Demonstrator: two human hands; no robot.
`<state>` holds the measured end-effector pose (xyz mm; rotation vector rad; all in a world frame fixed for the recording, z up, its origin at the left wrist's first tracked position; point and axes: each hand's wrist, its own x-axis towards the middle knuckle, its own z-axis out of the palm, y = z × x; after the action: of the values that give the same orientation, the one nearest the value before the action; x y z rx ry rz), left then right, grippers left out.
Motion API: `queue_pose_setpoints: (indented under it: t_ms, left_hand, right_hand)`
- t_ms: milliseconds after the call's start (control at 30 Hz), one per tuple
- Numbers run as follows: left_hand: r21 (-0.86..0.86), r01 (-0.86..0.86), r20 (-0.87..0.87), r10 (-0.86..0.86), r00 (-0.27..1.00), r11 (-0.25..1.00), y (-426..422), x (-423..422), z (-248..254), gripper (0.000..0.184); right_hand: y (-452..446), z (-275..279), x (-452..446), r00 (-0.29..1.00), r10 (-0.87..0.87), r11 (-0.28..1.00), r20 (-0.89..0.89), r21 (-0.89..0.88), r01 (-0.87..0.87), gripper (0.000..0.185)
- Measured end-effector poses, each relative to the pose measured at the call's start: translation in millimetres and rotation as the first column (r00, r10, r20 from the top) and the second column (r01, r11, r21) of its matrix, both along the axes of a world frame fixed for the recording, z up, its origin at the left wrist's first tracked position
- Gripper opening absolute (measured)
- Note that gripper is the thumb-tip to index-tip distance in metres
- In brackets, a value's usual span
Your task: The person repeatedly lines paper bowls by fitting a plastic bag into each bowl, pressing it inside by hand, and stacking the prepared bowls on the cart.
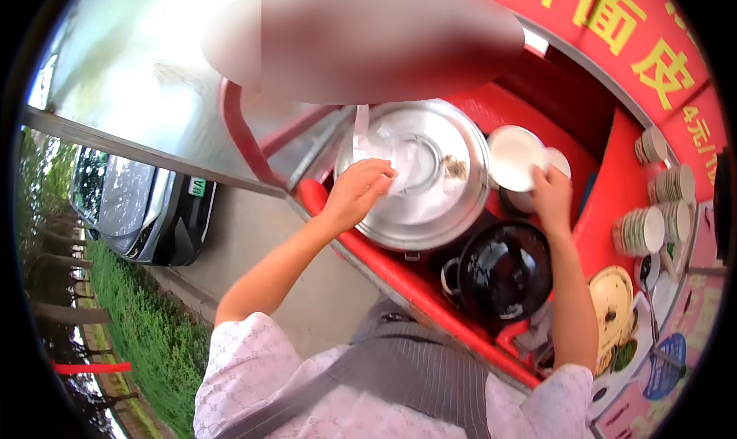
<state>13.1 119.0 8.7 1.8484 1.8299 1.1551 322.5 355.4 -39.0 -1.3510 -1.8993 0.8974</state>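
Note:
My left hand (361, 189) is over the left part of a large round metal lid (414, 220), its fingers closed on a thin clear plastic bag (380, 143). My right hand (553, 193) is at the lower right rim of a white round bowl or lid (516, 157), with fingers pressed together near it; whether they grip it is hard to tell. A second white round piece (559, 161) shows partly behind my right fingers. Below them sits a black pot with a shiny lid (504, 272).
Stacked paper cups (639, 232) stand along the right side of the red cart (468, 354). Nearer me are a yellowish round lid (612, 308) and a ladle (646, 274). A car (150, 201) and a hedge (150, 324) are at the left.

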Motion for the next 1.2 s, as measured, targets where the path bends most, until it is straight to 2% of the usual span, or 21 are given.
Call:
queue_pose_setpoints:
  t_ms: [33, 67, 100, 167, 200, 267, 300, 367, 433, 500, 533, 567, 633, 700, 833, 933, 1033, 1067, 1133, 1167, 1200]
  left_hand:
    - [-0.106, -0.077, 0.507, 0.12, 0.854, 0.991, -14.6, 15.3, -5.4, 0.023]
    - [-0.305, -0.03, 0.635, 0.227, 0.738, 0.952, -25.7, 26.3, 17.1, 0.033]
    - [-0.311, -0.032, 0.625, 0.23, 0.746, 0.95, -37.2, 25.9, 5.4, 0.036]
    - [-0.171, -0.037, 0.898, 0.171, 0.406, 0.985, -52.2, 45.2, 12.2, 0.038]
    - [-0.18, -0.047, 0.899, 0.183, 0.398, 0.983, -60.7, 51.5, 19.5, 0.038]
    - [-0.213, -0.05, 0.948, 0.219, 0.229, 0.976, -76.7, 59.8, 30.5, 0.043]
    - [-0.219, -0.064, 0.947, 0.228, 0.226, 0.974, -86.0, 62.1, 28.9, 0.043]
    - [-0.173, -0.024, 0.978, 0.175, 0.11, 0.985, -101.0, 63.0, 24.6, 0.048]
    - [-0.238, -0.066, 0.971, 0.239, 0.015, 0.969, -114.3, 66.5, 17.5, 0.045]
    - [-0.241, -0.111, 0.97, 0.236, -0.05, 0.964, -121.5, 70.1, 4.9, 0.038]
    - [-0.256, -0.096, 0.963, 0.246, -0.108, 0.962, -123.3, 68.5, -1.3, 0.034]
    - [-0.24, -0.084, 0.967, 0.231, -0.103, 0.967, -123.3, 66.6, -3.7, 0.031]
    - [-0.261, 0.006, 0.965, 0.261, -0.024, 0.965, -125.1, 54.4, -6.9, 0.036]
    - [-0.266, 0.138, 0.958, 0.278, -0.077, 0.954, -125.9, 35.1, -1.5, 0.032]
    - [-0.242, 0.126, 0.963, 0.254, -0.088, 0.962, -134.6, 15.7, -11.9, 0.03]
    - [-0.377, 0.163, 0.906, 0.326, 0.27, 0.912, -143.2, -3.0, -21.4, 0.031]
    - [-0.358, 0.185, 0.901, 0.286, 0.327, 0.915, -156.7, -22.9, -9.3, 0.031]
    - [-0.355, 0.188, 0.901, 0.281, 0.331, 0.916, -158.3, -28.0, -9.9, 0.031]
    - [-0.269, 0.069, 0.953, 0.255, 0.164, 0.961, -161.6, -34.7, -9.5, 0.031]
    - [-0.264, 0.073, 0.954, 0.249, 0.166, 0.962, -166.1, -36.1, -5.5, 0.031]
    - [-0.146, 0.094, 0.989, 0.149, -0.026, 0.985, -170.5, -37.4, 9.2, 0.031]
  right_hand:
    - [-27.3, 21.6, -22.1, 0.991, 0.055, 0.987, -0.121, -0.146, -0.072, 0.036]
    - [-46.7, 28.0, -39.5, 0.984, 0.09, 0.967, -0.155, -0.223, -0.124, 0.036]
    - [-60.1, 31.1, -54.7, 0.972, 0.122, 0.941, -0.2, -0.289, -0.178, 0.037]
    - [-83.1, 29.7, -79.3, 0.967, 0.138, 0.873, -0.216, -0.434, -0.221, 0.039]
    - [-93.5, 28.4, -84.5, 0.967, 0.146, 0.867, -0.211, -0.444, -0.228, 0.039]
    - [-111.5, 27.0, -93.1, 0.937, 0.135, 0.751, -0.321, -0.584, -0.308, 0.039]
    - [-121.0, 24.1, -91.8, 0.936, 0.146, 0.743, -0.321, -0.588, -0.319, 0.039]
    - [-142.0, 16.2, -80.1, 0.786, 0.14, 0.594, -0.603, -0.584, -0.554, 0.04]
    - [-168.1, 26.6, -64.9, 0.665, 0.223, 0.429, -0.713, -0.541, -0.724, 0.045]
    - [-198.4, 45.5, -54.0, 0.702, 0.389, 0.409, -0.597, -0.571, -0.712, 0.044]
    - [-215.6, 45.3, -52.7, 0.694, 0.383, 0.458, -0.61, -0.527, -0.716, 0.041]
    - [-232.0, 41.9, -53.0, 0.688, 0.37, 0.508, -0.624, -0.484, -0.713, 0.038]
    - [-253.0, 35.8, -55.4, 0.74, 0.439, 0.706, -0.509, -0.315, -0.635, 0.032]
    - [-271.2, 45.5, -57.5, 0.81, 0.22, 0.75, -0.544, -0.437, -0.497, 0.029]
    - [-292.7, 56.8, -73.6, 0.895, 0.307, 0.905, -0.323, -0.193, -0.38, 0.028]
    - [-309.3, 61.5, -93.9, 0.908, 0.295, 0.927, -0.297, -0.141, -0.347, 0.029]
    - [-323.4, 68.9, -111.7, 0.917, 0.298, 0.937, -0.266, -0.104, -0.335, 0.025]
    - [-326.7, 64.9, -113.5, 0.921, 0.281, 0.941, -0.269, -0.11, -0.319, 0.025]
    - [-332.2, 57.7, -111.8, 0.938, 0.231, 0.94, -0.257, -0.19, -0.284, 0.025]
    - [-336.0, 56.6, -115.6, 0.939, 0.228, 0.942, -0.257, -0.184, -0.279, 0.025]
    - [-338.3, 56.8, -123.1, 0.944, 0.145, 0.963, -0.297, -0.174, -0.203, 0.026]
